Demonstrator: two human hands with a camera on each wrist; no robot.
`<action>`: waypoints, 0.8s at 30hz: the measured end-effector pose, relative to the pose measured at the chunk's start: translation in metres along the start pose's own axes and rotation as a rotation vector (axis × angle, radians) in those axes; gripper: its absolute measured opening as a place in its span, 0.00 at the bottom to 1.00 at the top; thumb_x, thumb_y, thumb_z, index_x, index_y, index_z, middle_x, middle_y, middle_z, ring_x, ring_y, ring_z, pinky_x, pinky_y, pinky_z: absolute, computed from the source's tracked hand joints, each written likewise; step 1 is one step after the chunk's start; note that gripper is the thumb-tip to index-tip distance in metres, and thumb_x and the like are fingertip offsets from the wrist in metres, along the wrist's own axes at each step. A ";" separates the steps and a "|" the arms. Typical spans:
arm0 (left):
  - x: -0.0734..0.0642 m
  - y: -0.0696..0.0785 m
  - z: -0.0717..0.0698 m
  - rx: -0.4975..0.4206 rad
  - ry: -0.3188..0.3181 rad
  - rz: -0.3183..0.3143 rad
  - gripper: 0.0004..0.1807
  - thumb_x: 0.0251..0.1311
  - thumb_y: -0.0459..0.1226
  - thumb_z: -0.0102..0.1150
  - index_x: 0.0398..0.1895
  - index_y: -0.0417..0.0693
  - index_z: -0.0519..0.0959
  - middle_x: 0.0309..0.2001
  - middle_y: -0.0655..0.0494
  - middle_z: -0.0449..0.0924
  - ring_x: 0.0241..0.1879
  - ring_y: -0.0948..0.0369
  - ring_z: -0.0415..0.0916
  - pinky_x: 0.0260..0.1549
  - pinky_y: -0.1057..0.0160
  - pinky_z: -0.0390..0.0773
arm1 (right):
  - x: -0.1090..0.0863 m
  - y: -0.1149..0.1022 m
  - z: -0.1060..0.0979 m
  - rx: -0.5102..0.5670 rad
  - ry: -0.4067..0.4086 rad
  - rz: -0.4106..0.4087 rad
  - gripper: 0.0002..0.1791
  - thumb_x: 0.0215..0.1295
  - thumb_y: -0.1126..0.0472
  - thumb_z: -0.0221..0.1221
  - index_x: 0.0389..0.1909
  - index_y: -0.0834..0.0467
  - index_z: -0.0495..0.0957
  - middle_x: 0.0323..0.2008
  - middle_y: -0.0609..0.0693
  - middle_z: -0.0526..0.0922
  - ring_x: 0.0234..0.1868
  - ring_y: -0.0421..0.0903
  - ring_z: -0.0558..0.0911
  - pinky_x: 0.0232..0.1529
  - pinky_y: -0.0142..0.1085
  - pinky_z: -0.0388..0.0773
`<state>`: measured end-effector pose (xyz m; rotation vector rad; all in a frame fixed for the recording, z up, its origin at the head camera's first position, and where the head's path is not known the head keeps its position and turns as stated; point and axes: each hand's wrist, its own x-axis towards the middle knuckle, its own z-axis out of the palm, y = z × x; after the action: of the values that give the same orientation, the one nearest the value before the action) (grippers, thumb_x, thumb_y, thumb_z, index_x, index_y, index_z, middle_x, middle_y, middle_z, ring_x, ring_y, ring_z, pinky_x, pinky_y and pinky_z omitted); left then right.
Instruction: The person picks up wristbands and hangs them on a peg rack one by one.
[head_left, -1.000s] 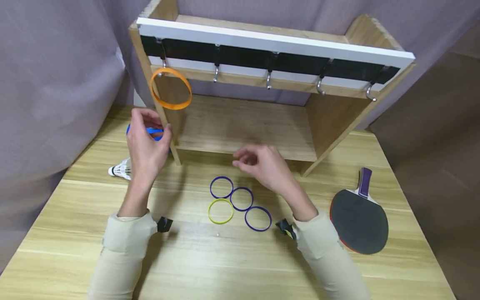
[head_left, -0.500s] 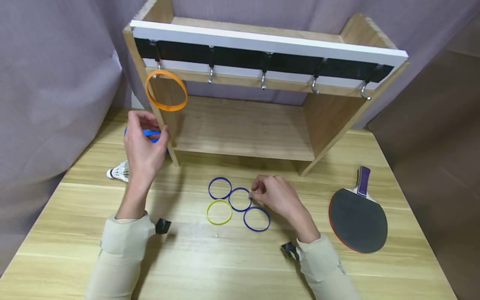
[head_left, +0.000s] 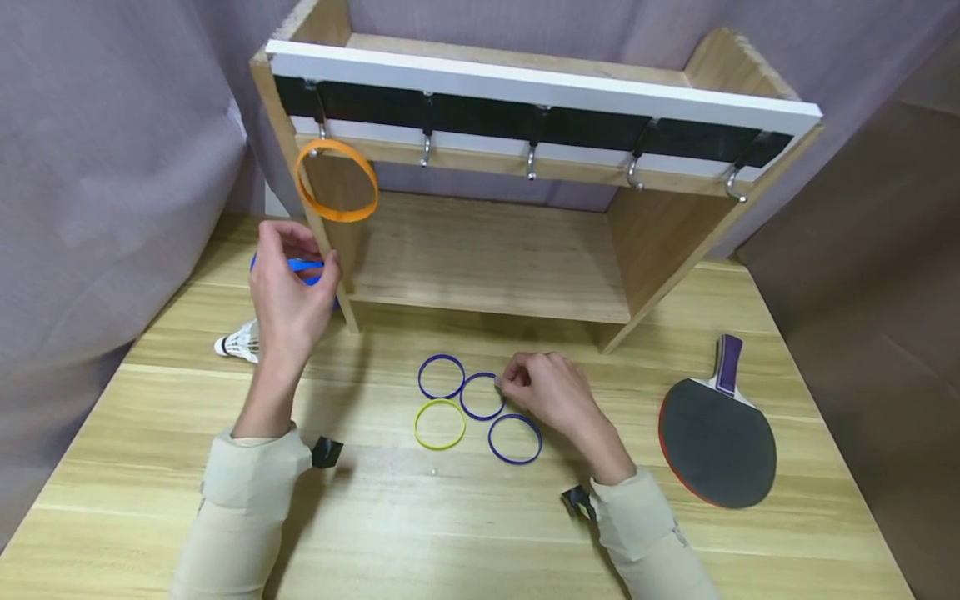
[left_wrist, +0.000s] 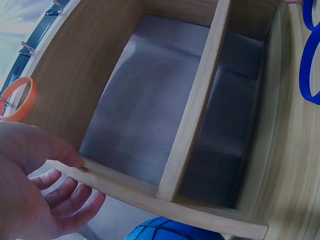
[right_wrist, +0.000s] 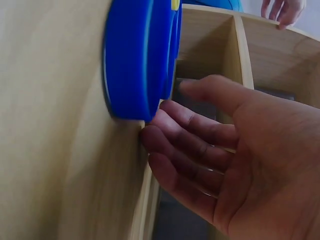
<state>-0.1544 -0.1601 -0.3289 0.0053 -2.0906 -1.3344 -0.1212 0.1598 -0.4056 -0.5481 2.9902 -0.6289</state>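
Observation:
My left hand (head_left: 292, 287) grips the front edge of the wooden rack's left side panel (left_wrist: 125, 187), thumb on one face and fingers on the other. An orange ring (head_left: 337, 181) hangs above it on the leftmost hook. My right hand (head_left: 551, 387) is at the right edge of the middle blue ring (head_left: 482, 396), pinching its rim between thumb and fingertips. That ring lies on the table beside two more blue rings, one upper left (head_left: 441, 377) and one lower right (head_left: 515, 439), and a yellow ring (head_left: 439, 424). In the right wrist view, the nearest blue ring (right_wrist: 127, 60) partly hides the others.
Several bare metal hooks (head_left: 532, 162) line the rack's black strip. A table tennis bat (head_left: 720, 442) lies at right. A shuttlecock (head_left: 240, 342) and a blue ball with black lines (left_wrist: 172, 230) are by the rack's left side. Curtains (head_left: 97, 167) surround the table.
My right hand has come down from in front of the rack's lower shelf to the middle blue ring, which has shifted very slightly. My left hand keeps its grip on the panel.

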 end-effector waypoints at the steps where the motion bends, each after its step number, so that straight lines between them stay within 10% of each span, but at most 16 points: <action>1: 0.000 0.000 0.000 -0.003 -0.001 -0.001 0.16 0.56 0.29 0.63 0.45 0.36 0.69 0.37 0.50 0.75 0.35 0.62 0.78 0.33 0.73 0.82 | 0.000 0.000 0.001 0.001 0.001 -0.004 0.05 0.59 0.52 0.67 0.28 0.47 0.82 0.21 0.35 0.77 0.23 0.35 0.74 0.27 0.35 0.73; 12: -0.001 0.001 0.000 -0.004 0.000 -0.004 0.16 0.56 0.29 0.63 0.45 0.36 0.69 0.37 0.51 0.74 0.35 0.62 0.78 0.33 0.73 0.82 | 0.000 0.004 -0.001 0.068 0.015 0.025 0.04 0.56 0.61 0.69 0.30 0.51 0.83 0.23 0.38 0.80 0.24 0.35 0.77 0.29 0.35 0.77; 24: 0.000 0.000 0.001 -0.004 0.004 0.004 0.16 0.56 0.29 0.63 0.45 0.35 0.70 0.37 0.51 0.75 0.35 0.63 0.78 0.33 0.73 0.82 | -0.001 -0.001 -0.013 0.420 -0.041 -0.027 0.06 0.59 0.61 0.69 0.36 0.54 0.85 0.28 0.42 0.85 0.29 0.38 0.83 0.32 0.32 0.83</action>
<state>-0.1542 -0.1594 -0.3288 0.0018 -2.0839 -1.3354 -0.1219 0.1643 -0.3934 -0.5579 2.6949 -1.1891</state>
